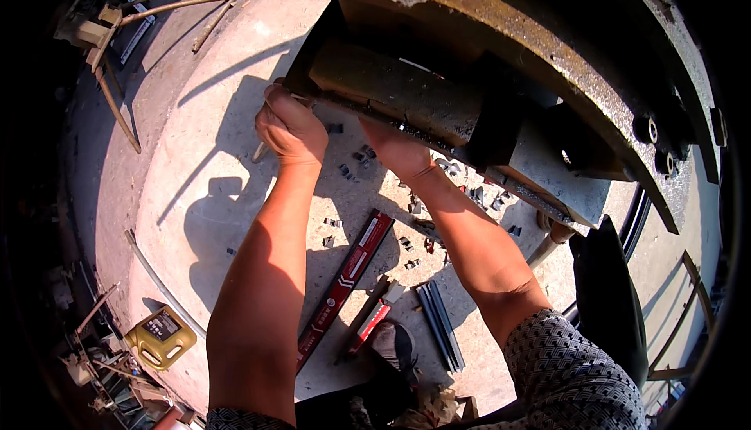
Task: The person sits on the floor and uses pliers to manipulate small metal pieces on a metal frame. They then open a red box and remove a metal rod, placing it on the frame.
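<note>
A heavy, dark, rust-stained metal machine part [407,90] with a blocky body fills the upper middle and right. At its lower left end, my left hand [293,129] is closed in a fist; a short light rod end [260,151] shows just below it. What the fist grips is mostly hidden. My right hand [397,151] reaches up under the lower edge of the block, its fingers out of sight behind the metal. Above, a curved steel arm [540,35] with round bosses arches over both hands.
Small metal clips [344,170] lie scattered on the concrete. Below are a long red box [344,289], a shorter red box [369,327], dark strips [440,327] and a shoe [393,345]. A gold jug [160,338] stands left; a legged stand [98,35] is at upper left.
</note>
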`<state>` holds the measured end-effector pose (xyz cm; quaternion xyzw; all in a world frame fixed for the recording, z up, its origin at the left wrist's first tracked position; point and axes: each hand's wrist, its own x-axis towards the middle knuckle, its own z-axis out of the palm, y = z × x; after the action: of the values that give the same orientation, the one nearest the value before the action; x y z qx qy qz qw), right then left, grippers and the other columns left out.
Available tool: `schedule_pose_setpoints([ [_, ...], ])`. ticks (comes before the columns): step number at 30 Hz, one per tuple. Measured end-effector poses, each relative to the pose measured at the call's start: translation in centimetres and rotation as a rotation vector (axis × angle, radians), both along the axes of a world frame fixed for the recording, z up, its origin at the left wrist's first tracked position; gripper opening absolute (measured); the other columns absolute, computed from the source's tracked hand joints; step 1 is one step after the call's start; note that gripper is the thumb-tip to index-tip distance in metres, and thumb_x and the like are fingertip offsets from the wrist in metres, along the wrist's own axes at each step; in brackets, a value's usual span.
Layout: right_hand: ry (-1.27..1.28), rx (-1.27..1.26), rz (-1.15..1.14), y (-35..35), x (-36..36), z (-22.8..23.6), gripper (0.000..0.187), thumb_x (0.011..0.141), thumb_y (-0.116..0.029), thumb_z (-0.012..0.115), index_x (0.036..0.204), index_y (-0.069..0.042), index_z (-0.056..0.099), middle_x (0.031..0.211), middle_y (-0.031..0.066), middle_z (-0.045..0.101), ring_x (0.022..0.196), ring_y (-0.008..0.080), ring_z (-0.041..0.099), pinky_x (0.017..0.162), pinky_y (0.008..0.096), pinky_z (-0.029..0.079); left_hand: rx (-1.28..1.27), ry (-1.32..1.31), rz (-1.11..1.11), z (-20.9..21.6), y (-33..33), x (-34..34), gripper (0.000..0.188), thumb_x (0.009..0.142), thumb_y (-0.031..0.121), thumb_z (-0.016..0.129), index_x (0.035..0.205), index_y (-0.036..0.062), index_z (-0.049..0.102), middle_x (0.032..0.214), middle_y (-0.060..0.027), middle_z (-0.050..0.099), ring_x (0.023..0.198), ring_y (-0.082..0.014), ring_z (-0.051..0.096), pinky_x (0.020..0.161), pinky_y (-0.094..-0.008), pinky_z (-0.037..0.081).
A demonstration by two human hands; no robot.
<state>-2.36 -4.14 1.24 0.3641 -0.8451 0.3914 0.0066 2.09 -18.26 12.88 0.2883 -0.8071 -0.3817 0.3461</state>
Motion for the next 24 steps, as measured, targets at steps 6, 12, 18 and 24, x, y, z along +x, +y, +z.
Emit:
schedule_pose_setpoints([
  [6, 0.674, 0.169, -0.307, -0.9, 0.0, -1.0, 0.042, 0.103, -0.034, 0.062, 0.138, -0.01, 0.066, 0.134, 0.0116, 0.068, 0.125, 0.0311, 0.064, 0.107, 0.0451, 0.052, 0.023, 0.017, 0.006, -0.3, 0.3, -0.4, 0.064, 0.108, 0.041, 0.029, 0.084, 0.0011, 0.073, 0.081, -0.021, 0.075, 0.082, -0.0457, 0.072, 0.077, -0.0509, 0.053],
  [12, 0.725, -0.015, -0.353, -2.1, 0.1, -0.5, 0.039, 0.095, -0.035, 0.075, 0.126, -0.011, 0.074, 0.123, 0.0125, 0.072, 0.115, 0.0345, 0.069, 0.102, 0.0454, 0.054, -0.046, 0.013, 0.009, -0.3, -0.4, -0.1, 0.063, 0.108, 0.041, 0.029, 0.085, 0.001, 0.072, 0.083, -0.0238, 0.074, 0.085, -0.0499, 0.07, 0.079, -0.0546, 0.052],
  [18, 0.322, -0.104, -0.286, -3.7, 0.2, -1.8, 0.049, 0.098, -0.025, 0.061, 0.146, -0.012, 0.063, 0.141, 0.0167, 0.066, 0.129, 0.0378, 0.064, 0.113, 0.0543, 0.047, -0.054, 0.016, 0.013, -0.6, -0.2, -0.1, 0.061, 0.108, 0.04, 0.029, 0.088, 0.0013, 0.071, 0.088, -0.0253, 0.075, 0.089, -0.0521, 0.069, 0.079, -0.0551, 0.051],
  [24, 0.451, 0.004, -0.323, -4.2, -0.1, -2.1, 0.046, 0.096, -0.023, 0.061, 0.141, -0.013, 0.068, 0.138, 0.0178, 0.069, 0.127, 0.0411, 0.065, 0.113, 0.0576, 0.047, -0.093, 0.06, 0.039, -1.4, -0.4, -0.5, 0.06, 0.108, 0.041, 0.031, 0.079, 0.0008, 0.064, 0.069, -0.0152, 0.067, 0.065, -0.0332, 0.062, 0.067, -0.0451, 0.047],
])
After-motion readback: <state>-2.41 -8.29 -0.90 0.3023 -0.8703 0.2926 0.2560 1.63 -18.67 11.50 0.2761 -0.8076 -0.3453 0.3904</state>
